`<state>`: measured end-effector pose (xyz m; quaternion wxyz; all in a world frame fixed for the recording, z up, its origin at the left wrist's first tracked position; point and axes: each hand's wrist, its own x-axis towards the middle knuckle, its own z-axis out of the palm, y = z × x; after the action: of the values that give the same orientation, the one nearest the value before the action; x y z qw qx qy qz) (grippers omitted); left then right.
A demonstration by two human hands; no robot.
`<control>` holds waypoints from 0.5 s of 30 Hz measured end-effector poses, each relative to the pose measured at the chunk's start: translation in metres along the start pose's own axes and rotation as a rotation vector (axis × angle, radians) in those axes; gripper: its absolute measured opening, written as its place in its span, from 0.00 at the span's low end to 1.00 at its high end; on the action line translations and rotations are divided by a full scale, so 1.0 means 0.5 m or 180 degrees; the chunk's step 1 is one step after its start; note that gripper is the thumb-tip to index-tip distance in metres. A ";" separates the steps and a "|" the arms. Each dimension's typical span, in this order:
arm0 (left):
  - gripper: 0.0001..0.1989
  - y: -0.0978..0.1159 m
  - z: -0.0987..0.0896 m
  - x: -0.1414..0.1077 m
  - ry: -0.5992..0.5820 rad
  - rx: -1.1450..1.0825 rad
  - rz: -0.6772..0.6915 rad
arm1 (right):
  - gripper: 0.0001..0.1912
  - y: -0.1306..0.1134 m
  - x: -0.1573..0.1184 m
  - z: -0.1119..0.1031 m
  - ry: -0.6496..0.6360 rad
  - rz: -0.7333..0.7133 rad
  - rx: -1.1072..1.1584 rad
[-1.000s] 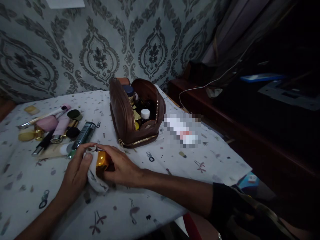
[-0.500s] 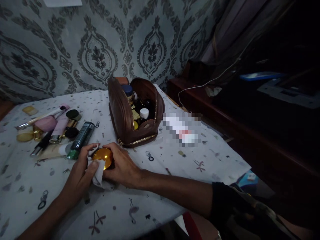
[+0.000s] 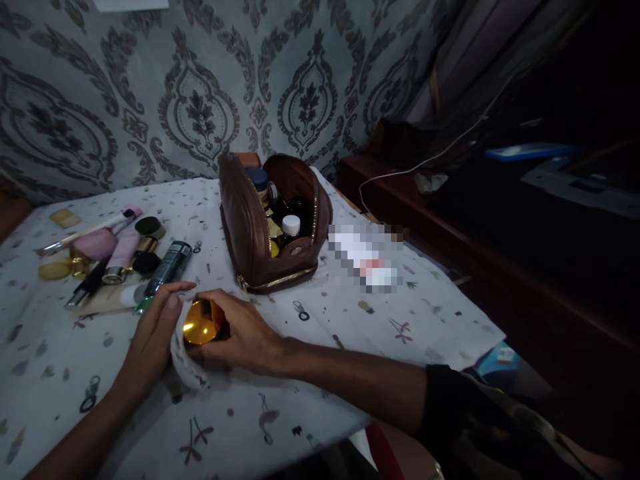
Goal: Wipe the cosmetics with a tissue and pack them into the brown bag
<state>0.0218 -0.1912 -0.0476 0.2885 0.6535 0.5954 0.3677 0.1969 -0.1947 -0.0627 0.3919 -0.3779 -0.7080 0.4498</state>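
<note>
My right hand grips a round, shiny container with a gold lid or base facing up and toward me. Part of its dark body is hidden by my fingers. Against the container's left side, my left hand holds a crumpled white cloth or tissue, its fingers fairly straight and close together. Just beyond my left fingertips lies a dark green tube with a green cap. Farther back, a brown cosmetic bag stands unzipped, with a white-capped bottle and a blue-capped jar inside.
On the left of the patterned tablecloth lies a cluster of cosmetics, including a pink sponge, a pink tube and a beige tube. A blurred-out packet is right of the bag. The wallpapered wall rises behind.
My left thumb has lifted off the gold surface and the left fingers have straightened. The cloth has slid from the gold face to the container's left side, and the container has tilted slightly.
</note>
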 end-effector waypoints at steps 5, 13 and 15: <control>0.27 -0.009 0.004 -0.016 -0.0303 0.0245 0.0106 | 0.28 -0.002 -0.001 0.001 0.0194 0.0355 -0.0160; 0.23 0.010 0.000 -0.004 -0.0016 0.0006 -0.0130 | 0.40 0.010 -0.002 0.004 -0.0186 -0.0311 -0.0239; 0.23 0.008 -0.002 0.002 -0.0036 -0.0073 -0.0279 | 0.39 0.009 -0.001 0.003 -0.0343 -0.0346 -0.0235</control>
<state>0.0234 -0.1905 -0.0434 0.3152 0.6254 0.6176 0.3578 0.1965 -0.1945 -0.0676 0.3628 -0.3284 -0.7637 0.4211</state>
